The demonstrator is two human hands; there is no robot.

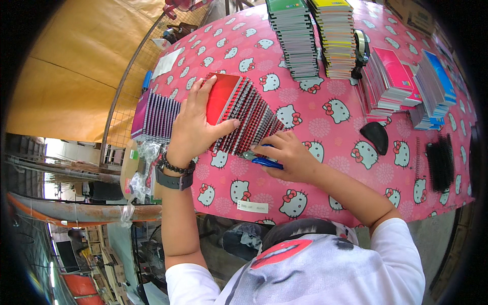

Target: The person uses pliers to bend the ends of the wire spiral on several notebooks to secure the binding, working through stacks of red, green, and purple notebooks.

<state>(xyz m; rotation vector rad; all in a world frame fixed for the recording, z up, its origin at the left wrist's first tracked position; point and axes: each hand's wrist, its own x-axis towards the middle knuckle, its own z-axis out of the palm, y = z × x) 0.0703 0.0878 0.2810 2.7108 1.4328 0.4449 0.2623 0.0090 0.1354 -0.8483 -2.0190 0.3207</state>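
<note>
A stack of red spiral-bound notebooks sits on the table in front of me, its rows of coil bindings facing right and toward me. My left hand lies flat against the red cover, fingers stretched to the far edge and thumb spread toward the coils. At the stack's near lower end, my right hand is closed around blue-handled pliers. Their small metal jaws are beside the lowest coils; whether they grip a wire is too small to tell.
Purple spiral notebooks stand left of the red stack. Green and yellow stacks are at the back, pink and blue ones at right. A black mouse-shaped object and loose black coils lie nearer.
</note>
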